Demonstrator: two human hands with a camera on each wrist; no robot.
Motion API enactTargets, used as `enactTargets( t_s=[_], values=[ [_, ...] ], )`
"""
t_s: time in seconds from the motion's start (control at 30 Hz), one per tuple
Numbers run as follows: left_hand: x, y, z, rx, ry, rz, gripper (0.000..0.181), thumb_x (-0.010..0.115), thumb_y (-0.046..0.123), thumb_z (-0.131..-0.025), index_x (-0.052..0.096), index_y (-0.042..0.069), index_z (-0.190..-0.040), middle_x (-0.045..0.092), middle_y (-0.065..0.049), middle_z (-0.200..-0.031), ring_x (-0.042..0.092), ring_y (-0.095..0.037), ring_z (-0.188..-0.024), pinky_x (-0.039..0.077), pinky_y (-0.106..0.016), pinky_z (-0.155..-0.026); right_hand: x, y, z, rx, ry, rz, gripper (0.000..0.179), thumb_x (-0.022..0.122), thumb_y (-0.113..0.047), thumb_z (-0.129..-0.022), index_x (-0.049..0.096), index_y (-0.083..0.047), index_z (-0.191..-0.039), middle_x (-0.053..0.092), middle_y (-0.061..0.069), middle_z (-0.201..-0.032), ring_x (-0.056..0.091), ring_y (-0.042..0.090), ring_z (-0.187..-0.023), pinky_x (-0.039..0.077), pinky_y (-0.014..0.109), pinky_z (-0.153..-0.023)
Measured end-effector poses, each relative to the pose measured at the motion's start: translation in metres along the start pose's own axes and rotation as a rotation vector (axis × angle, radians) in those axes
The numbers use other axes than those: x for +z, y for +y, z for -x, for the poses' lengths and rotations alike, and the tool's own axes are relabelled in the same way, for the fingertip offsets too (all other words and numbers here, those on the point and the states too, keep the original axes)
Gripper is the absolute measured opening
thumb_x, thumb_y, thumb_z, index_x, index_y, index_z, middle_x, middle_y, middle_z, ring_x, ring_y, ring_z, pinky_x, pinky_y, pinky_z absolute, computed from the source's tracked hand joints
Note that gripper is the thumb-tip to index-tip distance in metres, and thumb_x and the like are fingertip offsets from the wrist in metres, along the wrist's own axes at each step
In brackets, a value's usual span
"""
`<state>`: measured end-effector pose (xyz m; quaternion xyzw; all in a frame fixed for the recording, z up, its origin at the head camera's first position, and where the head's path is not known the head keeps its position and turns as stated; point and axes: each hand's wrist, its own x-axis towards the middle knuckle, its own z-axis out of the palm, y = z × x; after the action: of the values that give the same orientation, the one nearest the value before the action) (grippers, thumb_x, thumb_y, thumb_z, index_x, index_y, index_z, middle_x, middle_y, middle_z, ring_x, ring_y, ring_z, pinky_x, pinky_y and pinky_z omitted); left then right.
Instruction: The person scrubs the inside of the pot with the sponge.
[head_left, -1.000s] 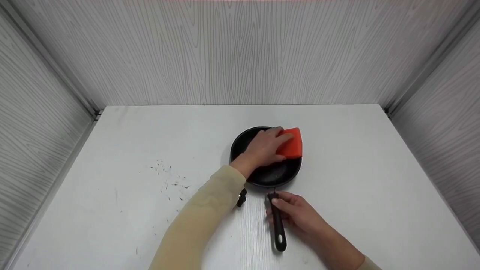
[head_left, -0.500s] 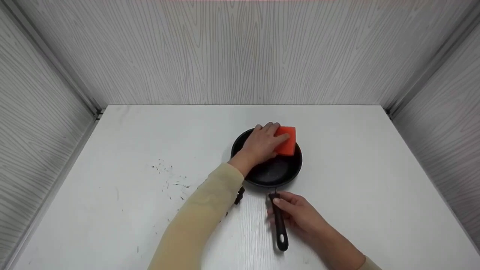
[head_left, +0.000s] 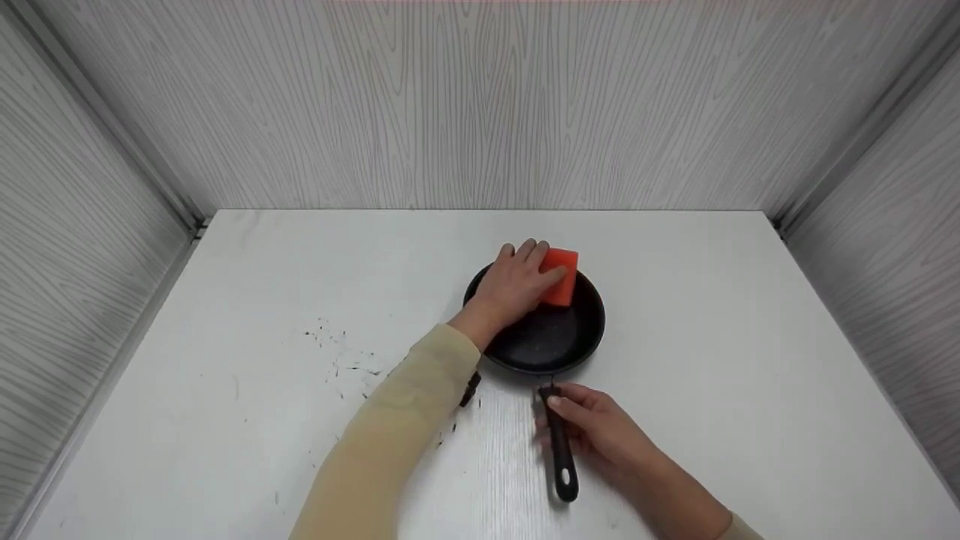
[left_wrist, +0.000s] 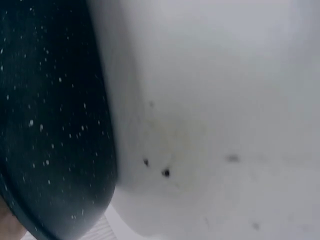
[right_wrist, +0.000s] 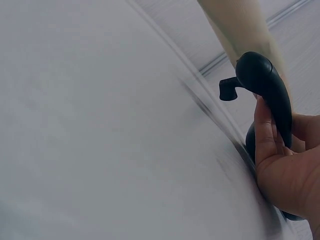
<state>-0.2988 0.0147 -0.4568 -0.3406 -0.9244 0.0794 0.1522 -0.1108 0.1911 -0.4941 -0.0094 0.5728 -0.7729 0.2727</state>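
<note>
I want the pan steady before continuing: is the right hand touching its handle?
Touching. The head view shows the right hand on the handle, its thumb resting on it and fingertips showing on the other side.

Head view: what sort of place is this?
Probably an enclosed work booth: grey wood-grain panels wall three sides of a white rectangular tabletop. The round black frying pan alone does not make it a kitchen.

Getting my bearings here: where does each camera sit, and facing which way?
Head: on the head, facing forward and down at the pan; left hand, right hand, sleeves show.
Left wrist: on that wrist, facing pan and table; some skin shows.
Right wrist: likewise, facing table and handle; right hand, sleeve show.
Head and right wrist share handle.
</note>
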Motion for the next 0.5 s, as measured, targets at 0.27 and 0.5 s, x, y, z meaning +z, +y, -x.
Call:
enactTargets(
  t_s=[0.27, 0.5],
  values=[
    [-0.001, -0.008, 0.006, -0.015, -0.012, -0.045, 0.039, 0.053, 0.016, -0.111, 0.054, 0.029, -0.148, 0.048, -0.016, -0.154, 0.046, -0.033, -0.138, 0.043, -0.048, -0.102, 0.000, -0.001, 0.000, -0.007, 0.000, 0.011, 0.044, 0.065, -0.017, -0.107, 0.053, 0.011, -0.139, 0.074, 0.014, -0.100, 0.075, 0.022, -0.085, 0.063, 0.039, -0.082],
    [-0.005, -0.013, 0.011, -0.022, 0.008, -0.024, 0.039, 0.053, 0.014, -0.111, 0.058, 0.027, -0.147, 0.050, -0.018, -0.152, 0.048, -0.034, -0.137, 0.044, -0.050, -0.104, 0.000, -0.002, 0.001, -0.020, 0.001, 0.015, 0.042, 0.064, -0.015, -0.107, 0.053, 0.011, -0.138, 0.074, 0.014, -0.099, 0.074, 0.022, -0.084, 0.063, 0.039, -0.082]
  ],
)
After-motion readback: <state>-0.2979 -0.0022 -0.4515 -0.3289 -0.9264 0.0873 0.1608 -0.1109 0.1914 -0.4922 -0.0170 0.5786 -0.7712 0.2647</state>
